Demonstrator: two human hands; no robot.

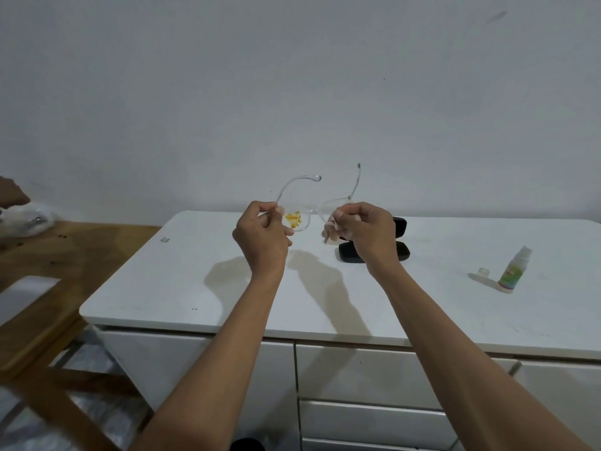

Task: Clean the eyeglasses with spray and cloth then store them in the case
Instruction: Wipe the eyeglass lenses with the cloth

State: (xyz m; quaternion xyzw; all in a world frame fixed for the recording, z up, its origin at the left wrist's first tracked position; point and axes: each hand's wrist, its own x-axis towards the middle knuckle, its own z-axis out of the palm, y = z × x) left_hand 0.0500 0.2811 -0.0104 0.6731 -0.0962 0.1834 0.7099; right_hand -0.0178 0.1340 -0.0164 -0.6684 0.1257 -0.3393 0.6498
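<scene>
Clear-framed eyeglasses [312,211] are held up above the white cabinet top [195,288], temples open and pointing away from me. A yellow smear shows on the left lens. My left hand [261,237] pinches the frame at its left corner. My right hand [367,231] pinches a pale cloth [329,230] against the right lens. A black glasses case [398,237] lies open on the cabinet behind my right hand, partly hidden. The spray bottle [514,270] lies on its side at the right, its small cap [483,272] beside it.
A wooden table [65,252] adjoins the cabinet on the left, with a white sheet and clear plastic on it. Another person's hand [13,192] shows at the far left edge. Cabinet drawers sit below the front edge. A plain wall stands behind.
</scene>
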